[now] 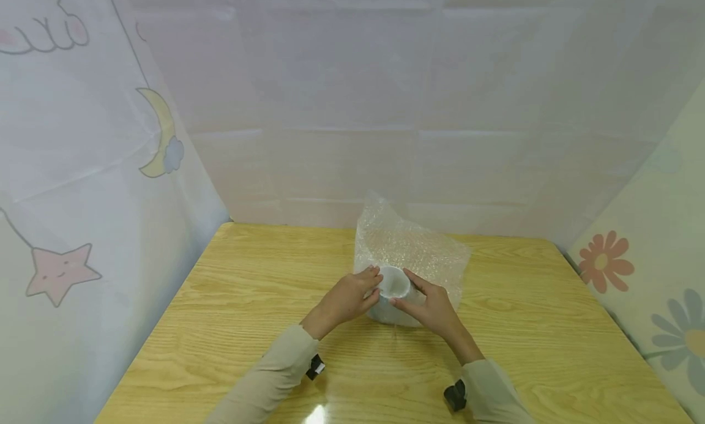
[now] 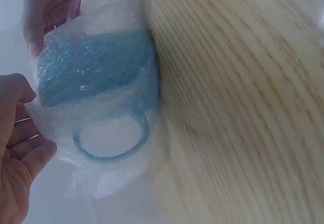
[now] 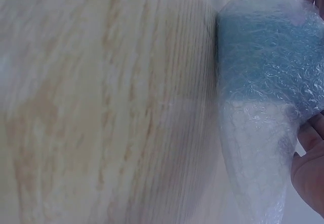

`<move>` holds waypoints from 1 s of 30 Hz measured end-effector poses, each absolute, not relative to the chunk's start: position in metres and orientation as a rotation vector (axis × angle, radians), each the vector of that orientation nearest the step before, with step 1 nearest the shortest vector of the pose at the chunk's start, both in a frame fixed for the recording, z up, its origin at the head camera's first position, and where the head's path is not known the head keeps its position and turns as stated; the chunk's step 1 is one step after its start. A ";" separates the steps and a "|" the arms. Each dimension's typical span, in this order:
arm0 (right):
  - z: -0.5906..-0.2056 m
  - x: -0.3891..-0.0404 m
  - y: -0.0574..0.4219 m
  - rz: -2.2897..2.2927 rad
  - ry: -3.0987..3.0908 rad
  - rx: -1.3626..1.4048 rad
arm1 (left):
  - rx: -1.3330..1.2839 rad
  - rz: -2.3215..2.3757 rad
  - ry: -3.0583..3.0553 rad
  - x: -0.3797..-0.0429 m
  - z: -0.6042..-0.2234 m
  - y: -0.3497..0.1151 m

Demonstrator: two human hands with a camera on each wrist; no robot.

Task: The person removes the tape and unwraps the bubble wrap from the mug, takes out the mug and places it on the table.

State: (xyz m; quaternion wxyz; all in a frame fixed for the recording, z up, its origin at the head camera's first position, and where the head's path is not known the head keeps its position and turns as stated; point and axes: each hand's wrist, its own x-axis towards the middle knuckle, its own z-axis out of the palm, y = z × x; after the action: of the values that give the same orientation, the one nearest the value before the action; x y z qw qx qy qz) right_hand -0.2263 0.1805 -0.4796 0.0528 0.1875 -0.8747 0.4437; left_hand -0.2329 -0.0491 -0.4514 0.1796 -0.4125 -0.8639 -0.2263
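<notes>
A blue mug (image 2: 96, 67) with a loop handle (image 2: 111, 155) stands on the wooden table, covered in clear bubble wrap (image 3: 255, 133). From above, its round white mouth (image 1: 394, 282) shows between the hands. My left hand (image 1: 348, 298) holds the left side near the rim, fingers bent against the wrap. On the opposite side my right hand (image 1: 435, 306) grips the upper edge, thumb and forefinger spread around it. A wide loose sheet of the wrap stretches out behind the mug. In the left wrist view a thin pink strip (image 2: 76, 3) runs near the right hand's fingers.
The wood-grain table (image 1: 248, 277) spreads out around the mug. Pale cloth walls (image 1: 330, 106) enclose its back and sides, printed with a star, a moon and flowers. Small black devices (image 1: 455, 395) sit at both wrists.
</notes>
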 end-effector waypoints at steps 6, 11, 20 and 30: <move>-0.479 -0.226 0.180 1.367 -2.655 0.565 | -1.174 -0.461 -2.404 -0.233 -0.452 -0.049; -0.479 -0.226 0.180 1.352 -2.654 0.574 | -1.179 -0.432 -2.400 -0.233 -0.454 -0.049; -0.477 -0.226 0.181 1.359 -2.648 0.577 | -1.166 -0.519 -2.393 -0.232 -0.454 -0.049; -0.478 -0.226 0.180 1.382 -2.632 0.577 | -1.099 -0.726 -2.385 -0.233 -0.461 -0.050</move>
State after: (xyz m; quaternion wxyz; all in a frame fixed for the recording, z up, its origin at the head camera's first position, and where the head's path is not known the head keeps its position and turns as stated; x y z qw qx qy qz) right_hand -0.2259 0.1796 -0.4781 0.0567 0.1901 -0.8677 0.4558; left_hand -0.2334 -0.0496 -0.4610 0.2069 -0.3948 -0.8563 -0.2609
